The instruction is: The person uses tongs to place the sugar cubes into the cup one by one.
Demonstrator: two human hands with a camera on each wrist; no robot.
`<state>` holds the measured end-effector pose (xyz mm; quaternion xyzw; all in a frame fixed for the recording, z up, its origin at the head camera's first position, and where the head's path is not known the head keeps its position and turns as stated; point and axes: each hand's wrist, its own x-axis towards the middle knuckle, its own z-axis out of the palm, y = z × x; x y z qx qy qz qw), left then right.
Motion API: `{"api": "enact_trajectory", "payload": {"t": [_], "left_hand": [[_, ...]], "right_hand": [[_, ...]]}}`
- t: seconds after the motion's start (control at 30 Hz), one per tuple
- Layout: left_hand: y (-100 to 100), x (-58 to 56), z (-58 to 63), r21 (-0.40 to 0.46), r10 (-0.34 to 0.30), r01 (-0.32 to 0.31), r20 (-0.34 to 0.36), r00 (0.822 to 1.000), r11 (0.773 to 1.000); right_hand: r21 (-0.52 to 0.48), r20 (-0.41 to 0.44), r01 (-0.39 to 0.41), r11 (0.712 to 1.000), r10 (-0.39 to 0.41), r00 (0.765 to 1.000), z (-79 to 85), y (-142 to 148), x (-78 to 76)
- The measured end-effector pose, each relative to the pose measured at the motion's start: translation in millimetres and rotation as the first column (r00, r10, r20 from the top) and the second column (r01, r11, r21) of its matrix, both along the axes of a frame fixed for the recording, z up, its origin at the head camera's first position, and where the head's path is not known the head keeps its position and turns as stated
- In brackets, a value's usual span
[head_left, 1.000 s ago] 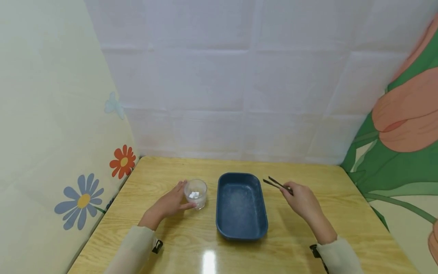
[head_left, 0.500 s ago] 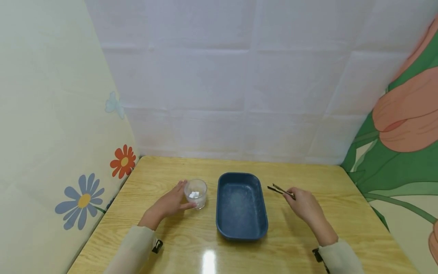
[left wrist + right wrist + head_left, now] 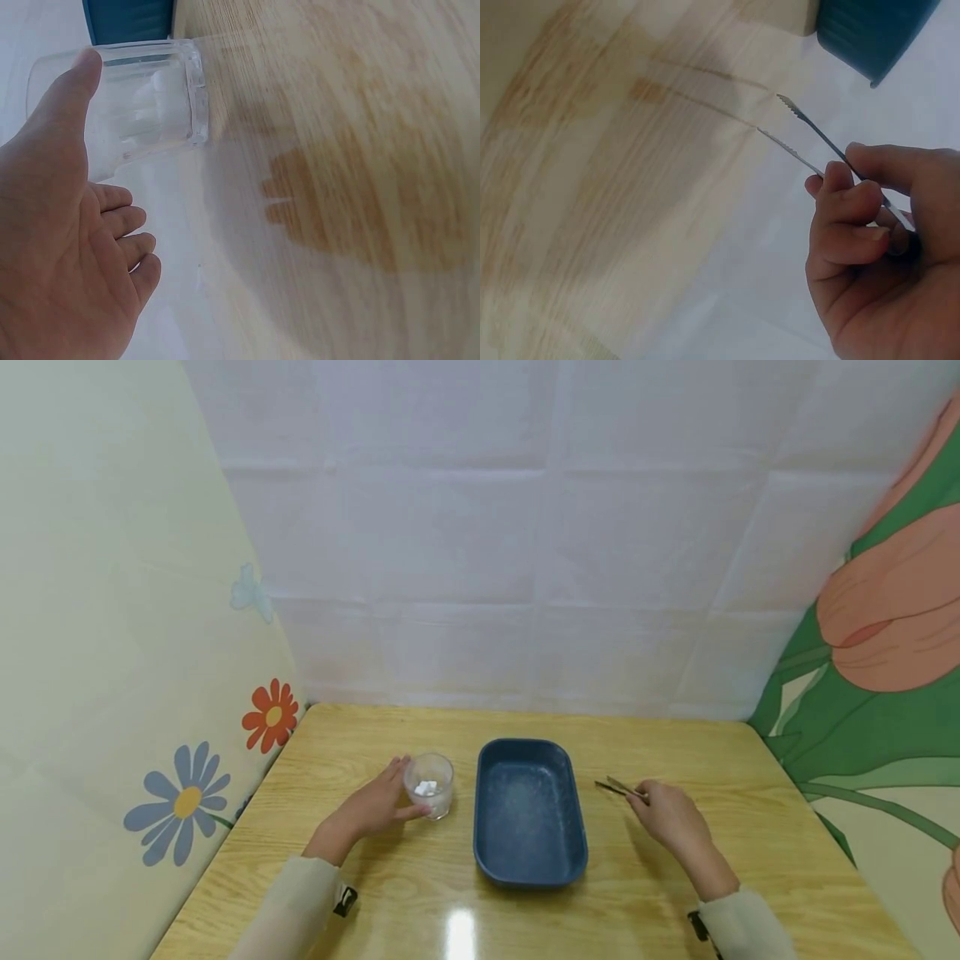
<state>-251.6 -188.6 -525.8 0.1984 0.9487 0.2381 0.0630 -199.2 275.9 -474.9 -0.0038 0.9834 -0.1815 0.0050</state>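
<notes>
On the left of the table my left hand (image 3: 369, 806) holds a clear glass cup (image 3: 442, 806) upright, thumb at its near side and fingers toward the back. White cube-like pieces (image 3: 426, 787) lie at the bottom of the cup. In the left wrist view the thumb lies along the cup wall (image 3: 112, 67). To the right of the blue tray (image 3: 525, 835), my right hand (image 3: 675, 818) grips metal tweezers (image 3: 619, 787), tips pointing left. Seen from the right wrist, the tweezers (image 3: 819, 136) have serrated, spread tips with nothing between them, close over the table.
The tray is deep and rectangular, standing between the hands on a wood-grain table (image 3: 390, 902). White sheeting (image 3: 525, 568) hangs behind the table. Flower-printed panels (image 3: 112, 610) border it left and right.
My right hand has shifted down and slightly right with the tweezers, away from the tray, and the tips are lower. The left hand and cup stay put.
</notes>
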Motion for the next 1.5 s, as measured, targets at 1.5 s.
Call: {"api": "enact_trajectory", "payload": {"t": [1.5], "left_hand": [[0, 0.1, 2.0, -0.019, 0.009, -0.008, 0.025, 1.000, 1.000]], "right_hand": [[0.067, 0.237, -0.029, 0.997, 0.012, 0.971, -16.6, -15, 7.4]]}}
